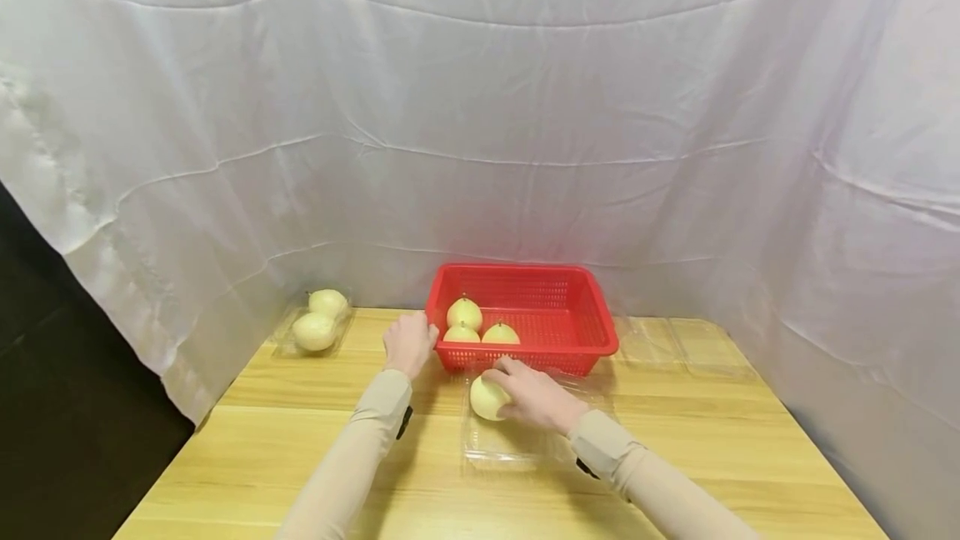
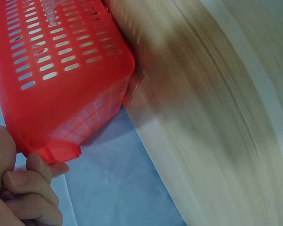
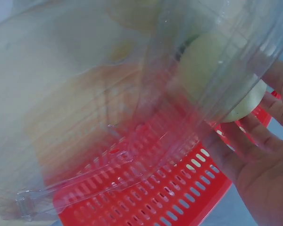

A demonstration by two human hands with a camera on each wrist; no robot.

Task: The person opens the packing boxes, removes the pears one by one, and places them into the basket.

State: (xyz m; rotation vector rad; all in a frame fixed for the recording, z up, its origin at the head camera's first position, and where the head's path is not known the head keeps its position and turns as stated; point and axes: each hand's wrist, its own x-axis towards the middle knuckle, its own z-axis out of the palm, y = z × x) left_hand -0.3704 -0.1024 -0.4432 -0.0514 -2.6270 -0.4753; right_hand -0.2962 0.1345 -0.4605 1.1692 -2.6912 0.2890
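Note:
My left hand grips the left rim of a red plastic basket; in the left wrist view its curled fingers pinch the basket's edge. Inside the basket, towards the left, sit three pale yellow pears. In front of it on the table lies a clear plastic box. My right hand holds another pear over the left part of this box, thumb and fingers around it. The right wrist view shows that pear partly through the clear plastic, fingers spread around its side.
At the back left of the wooden table, a clear box holds two pears. More clear plastic boxes lie at the back right. A pale curtain hangs close behind the basket and along the sides.

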